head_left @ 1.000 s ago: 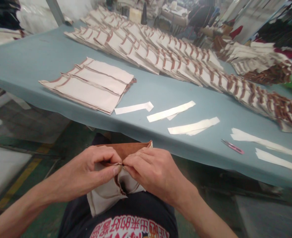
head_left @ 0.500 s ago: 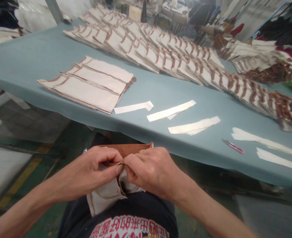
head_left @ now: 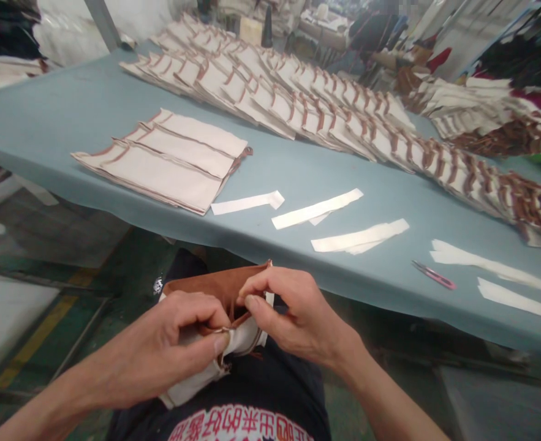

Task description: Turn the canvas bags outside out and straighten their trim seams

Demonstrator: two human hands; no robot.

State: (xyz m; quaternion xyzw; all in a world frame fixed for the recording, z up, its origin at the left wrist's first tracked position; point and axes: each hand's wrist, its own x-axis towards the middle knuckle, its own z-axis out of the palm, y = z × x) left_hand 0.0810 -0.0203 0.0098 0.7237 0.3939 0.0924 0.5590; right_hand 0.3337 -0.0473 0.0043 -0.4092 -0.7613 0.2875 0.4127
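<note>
Over my lap I hold a sewn cloth piece [head_left: 206, 278], off-white on the outside with a brown lining, its mouth partly spread. My left hand [head_left: 185, 337] pinches the near edge between thumb and forefinger, with brown lining under the fingers. On the other side, my right hand [head_left: 288, 306] pinches the edge, its fingertips just inside the brown mouth. Seams and loose threads show on the near side. The lower part of the piece rests against my dark printed apron [head_left: 233, 422].
On the blue-green table [head_left: 45, 122] lie a small stack of off-white panels [head_left: 169, 162], long overlapping rows of similar pieces [head_left: 270, 92], several white strips [head_left: 318, 208] and pink-handled thread snips [head_left: 434, 275]. The table's front edge runs just beyond my hands.
My right hand has moved right, away from the left, and its fingers have opened somewhat. The brown mouth is now spread wider; the left hand keeps its pinch slightly lower.
</note>
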